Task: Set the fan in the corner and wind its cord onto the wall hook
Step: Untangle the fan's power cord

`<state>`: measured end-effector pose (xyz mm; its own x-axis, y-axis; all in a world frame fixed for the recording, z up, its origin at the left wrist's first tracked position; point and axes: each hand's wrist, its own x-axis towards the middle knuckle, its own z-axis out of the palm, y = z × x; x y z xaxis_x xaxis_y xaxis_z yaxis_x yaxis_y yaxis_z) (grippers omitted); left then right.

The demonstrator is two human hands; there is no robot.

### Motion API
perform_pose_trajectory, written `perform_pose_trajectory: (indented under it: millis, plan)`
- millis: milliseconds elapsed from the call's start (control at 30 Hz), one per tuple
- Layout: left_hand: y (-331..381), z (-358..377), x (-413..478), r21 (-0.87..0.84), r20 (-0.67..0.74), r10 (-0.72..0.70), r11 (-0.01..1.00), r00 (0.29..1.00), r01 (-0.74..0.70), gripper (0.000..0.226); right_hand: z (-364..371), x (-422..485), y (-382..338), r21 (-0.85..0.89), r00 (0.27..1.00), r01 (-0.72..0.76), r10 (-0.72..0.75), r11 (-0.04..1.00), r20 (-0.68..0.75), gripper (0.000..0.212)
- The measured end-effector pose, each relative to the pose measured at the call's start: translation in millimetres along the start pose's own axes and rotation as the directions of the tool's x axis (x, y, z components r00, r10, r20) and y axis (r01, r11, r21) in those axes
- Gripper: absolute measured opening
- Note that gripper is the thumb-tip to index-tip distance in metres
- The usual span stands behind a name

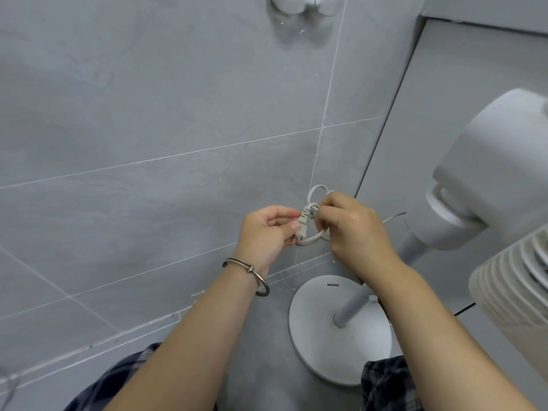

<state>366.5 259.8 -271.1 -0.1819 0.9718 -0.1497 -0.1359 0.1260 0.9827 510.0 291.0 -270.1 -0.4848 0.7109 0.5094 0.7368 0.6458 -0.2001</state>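
Note:
The white pedestal fan (486, 185) stands at the right, in the corner where the grey tiled wall meets a paler panel. Its round base (320, 348) sits on the floor with the pole rising from it. A small coil of white cord (311, 235) with the plug hangs between my hands in front of the wall. My left hand (264, 232), with a metal bangle on the wrist, pinches the plug end. The fingers of my right hand (353, 229) curl round the loops of the coil. A white wall hook (299, 4) is stuck on the tile at the top edge, well above my hands.
The grey tiled wall (148, 114) fills the left and centre. A paler panel (444, 84) forms the right side of the corner. The fan's ribbed grille (516, 286) juts in at the right edge, close to my right forearm. My plaid-clad legs show at the bottom.

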Motion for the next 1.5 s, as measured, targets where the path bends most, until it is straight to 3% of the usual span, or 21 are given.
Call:
perform_pose_trajectory:
  millis: [133, 300, 467, 533, 600, 733, 900, 1033, 1067, 1133, 1200, 1300, 1500]
  plan:
    - [5.4, -5.6, 3.4, -0.111, -0.064, -0.059, 0.992, 0.996, 0.052, 0.025, 11.3, -4.4, 4.8, 0.14, 0.993, -0.031, 0.014, 0.99, 0.118, 0.03]
    - [11.9, -19.6, 8.6, -0.038, 0.071, -0.189, 0.981, 0.979, 0.192, 0.022, 11.2, -7.4, 3.7, 0.238, 0.985, -0.135, 0.104, 0.962, 0.141, 0.026]
    - [15.9, -25.2, 7.8, 0.15, -0.056, -0.024, 0.988, 0.998, 0.032, 0.018, -3.1, -5.2, -4.1, 0.387, 0.929, -0.369, 0.34, 0.845, 0.145, 0.021]
    - [18.0, -25.1, 5.4, 0.147, -0.026, -0.007, 0.989, 1.0, 0.011, 0.02, -5.0, -3.4, -6.8, 0.4, 0.93, -0.367, 0.342, 0.84, 0.135, 0.015]
    - [19.0, -23.8, 2.4, 0.135, 0.022, -0.027, 0.991, 0.999, 0.024, 0.02, -3.8, -2.9, -7.4, 0.348, 0.944, -0.329, 0.301, 0.878, 0.134, 0.022]
    - [19.7, -22.5, -2.0, 0.068, 0.099, -0.076, 0.995, 0.992, 0.069, 0.017, 0.1, -1.3, -6.5, 0.289, 0.951, -0.305, 0.272, 0.907, 0.15, 0.027]
    - [19.0, -21.9, -4.0, 0.013, 0.217, -0.115, 0.993, 0.97, 0.114, 0.017, 2.5, -0.1, -7.6, 0.329, 0.95, -0.313, 0.289, 0.891, 0.122, 0.006]
    - [21.8, -27.5, 0.6, -0.243, 0.254, -0.102, 0.956, 0.962, 0.165, 0.03, -3.0, 1.5, -11.4, 0.511, 0.879, -0.477, 0.399, 0.715, 0.262, 0.008]
    - [21.3, -30.5, 3.2, -0.211, 0.229, -0.068, 0.97, 0.971, 0.118, 0.029, -4.7, 1.8, -12.2, 0.546, 0.862, -0.506, 0.414, 0.668, 0.293, 0.01]
    - [19.1, -33.1, 5.7, 0.047, 0.205, 0.021, 0.998, 0.979, -0.031, 0.026, -7.8, 1.6, -12.8, 0.602, 0.843, -0.533, 0.428, 0.594, 0.324, 0.02]
    - [17.1, -30.4, 2.8, 0.278, 0.277, 0.066, 0.95, 0.959, -0.146, 0.029, -11.3, 1.6, -11.6, 0.64, 0.839, -0.536, 0.432, 0.551, 0.331, 0.023]
    - [12.8, -21.6, -1.9, 0.424, 0.365, 0.03, 0.885, 0.93, -0.195, 0.022, -11.6, 1.5, -6.6, 0.643, 0.821, -0.561, 0.446, 0.521, 0.355, 0.022]
    - [3.0, -11.8, 1.1, 0.617, 0.26, 0.135, 0.739, 0.956, -0.271, 0.012, -6.7, 1.8, -6.1, 0.606, 0.773, -0.63, 0.463, 0.486, 0.432, 0.006]
